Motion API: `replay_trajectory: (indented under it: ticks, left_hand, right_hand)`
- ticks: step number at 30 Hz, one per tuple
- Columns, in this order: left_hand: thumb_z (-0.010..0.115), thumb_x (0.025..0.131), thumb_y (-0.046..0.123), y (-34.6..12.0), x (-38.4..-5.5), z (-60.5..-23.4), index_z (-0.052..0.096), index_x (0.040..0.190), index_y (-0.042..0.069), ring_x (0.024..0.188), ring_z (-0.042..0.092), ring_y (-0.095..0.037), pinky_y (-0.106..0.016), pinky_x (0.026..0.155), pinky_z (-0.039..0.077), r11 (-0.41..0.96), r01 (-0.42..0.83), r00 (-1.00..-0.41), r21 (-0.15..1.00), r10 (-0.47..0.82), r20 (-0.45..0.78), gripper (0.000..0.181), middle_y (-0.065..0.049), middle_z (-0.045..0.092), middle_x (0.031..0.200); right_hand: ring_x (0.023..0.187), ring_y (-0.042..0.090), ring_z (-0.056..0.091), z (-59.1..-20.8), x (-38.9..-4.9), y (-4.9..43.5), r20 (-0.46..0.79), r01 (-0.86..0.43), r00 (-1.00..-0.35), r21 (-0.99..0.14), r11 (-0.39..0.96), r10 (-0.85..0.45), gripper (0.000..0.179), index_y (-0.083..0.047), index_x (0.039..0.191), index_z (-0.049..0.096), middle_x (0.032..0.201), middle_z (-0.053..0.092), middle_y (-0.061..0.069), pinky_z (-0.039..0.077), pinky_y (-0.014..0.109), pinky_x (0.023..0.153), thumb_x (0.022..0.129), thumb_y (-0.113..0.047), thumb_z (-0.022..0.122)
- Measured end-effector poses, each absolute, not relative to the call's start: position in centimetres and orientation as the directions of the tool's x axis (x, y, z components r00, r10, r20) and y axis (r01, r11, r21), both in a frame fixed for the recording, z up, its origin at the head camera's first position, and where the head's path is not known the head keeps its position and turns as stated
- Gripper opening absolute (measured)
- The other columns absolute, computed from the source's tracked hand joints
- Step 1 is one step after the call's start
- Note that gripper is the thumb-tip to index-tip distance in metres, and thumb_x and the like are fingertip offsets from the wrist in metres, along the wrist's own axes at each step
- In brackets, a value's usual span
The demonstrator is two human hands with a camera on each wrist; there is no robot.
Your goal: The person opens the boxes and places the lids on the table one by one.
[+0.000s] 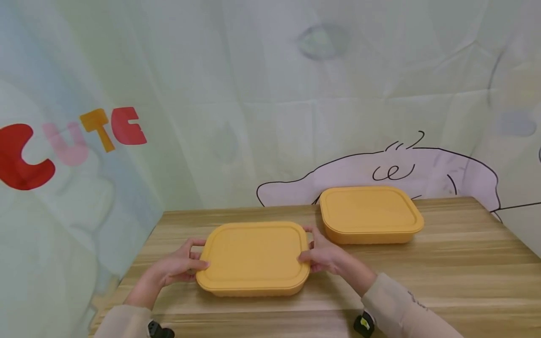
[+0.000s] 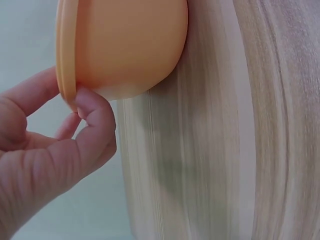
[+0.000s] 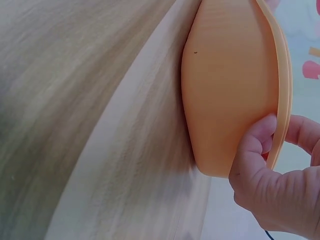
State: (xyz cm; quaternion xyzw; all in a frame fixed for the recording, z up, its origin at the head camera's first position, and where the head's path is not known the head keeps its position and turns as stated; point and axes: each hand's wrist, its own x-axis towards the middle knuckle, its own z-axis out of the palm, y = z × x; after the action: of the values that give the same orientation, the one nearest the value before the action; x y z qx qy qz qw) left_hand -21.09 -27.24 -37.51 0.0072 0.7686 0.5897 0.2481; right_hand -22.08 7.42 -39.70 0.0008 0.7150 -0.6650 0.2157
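Pale green and bluish fabric backdrop (image 1: 236, 70), printed and lightly creased, hangs behind a table with a brown wood-grain top (image 1: 465, 272). At its left are large letters reading CUTE (image 1: 75, 156) in red, pink and orange; beyond the table's far edge shows a lilac cartoon figure (image 1: 351, 171) outlined in black.

Toward the near side of the table is a yellow-orange, rounded rectangular lidded box (image 1: 253, 257), its lid on and facing up. Both wrist views show its base against the wood. The person's left hand (image 1: 179, 264) pinches the rim at the left short end, thumb on top of the lid edge and curled fingers beneath. The right hand (image 1: 323, 252) holds the opposite end the same way, so both grips are narrow, closed only on the rim. A tiny dark speck (image 3: 195, 52) marks the box wall in the right wrist view.

Farther back and to the right, near the far edge, stands a second yellow-orange rounded rectangular box (image 1: 372, 211), also lidded, apart from the first and untouched. Light beige sleeves (image 1: 401, 305) cover the forearms, and a small black device (image 1: 363, 324) shows by each wrist.
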Motion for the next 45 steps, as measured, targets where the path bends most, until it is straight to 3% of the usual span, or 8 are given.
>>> replay_trajectory:
  ticks: [11,29,45]
  left_hand:
    - [0.064,0.085,0.003,-27.33,-20.68,-37.51,0.009,0.137,0.0,0.069,0.055,-0.015,-0.024,0.058,0.042,0.329,-0.276,-0.876,0.903,0.301,-0.378,0.076,-0.009,0.05,0.092]
    - [0.064,0.085,0.004,-27.76,-20.37,-37.55,0.002,0.143,0.006,0.07,0.056,-0.013,-0.024,0.059,0.044,0.301,-0.257,-0.847,0.918,0.388,-0.364,0.085,-0.006,0.055,0.091]
    - [0.065,0.085,0.004,-27.71,-20.38,-37.43,0.002,0.143,0.007,0.068,0.054,-0.013,-0.023,0.058,0.044,0.313,-0.269,-0.846,0.911,0.375,-0.379,0.086,-0.007,0.052,0.09]
  right_hand:
    - [0.061,0.02,0.057,-39.65,-21.63,7.54,-0.308,0.289,-0.899,-0.951,0.108,-0.311,0.08,-0.016,0.137,0.021,0.091,0.044,0.014,0.048,0.025,0.048,0.074,0.013,0.062]
    - [0.062,0.019,0.057,-39.65,-21.09,7.75,-0.296,0.278,-0.893,-0.955,0.102,-0.34,0.083,-0.015,0.139,0.02,0.089,0.044,0.013,0.048,0.025,0.049,0.073,0.012,0.062]
    - [0.062,0.018,0.056,-39.88,-21.13,7.71,-0.297,0.284,-0.896,-0.955,0.088,-0.33,0.083,-0.016,0.14,0.021,0.088,0.044,0.012,0.048,0.025,0.049,0.073,0.012,0.062]
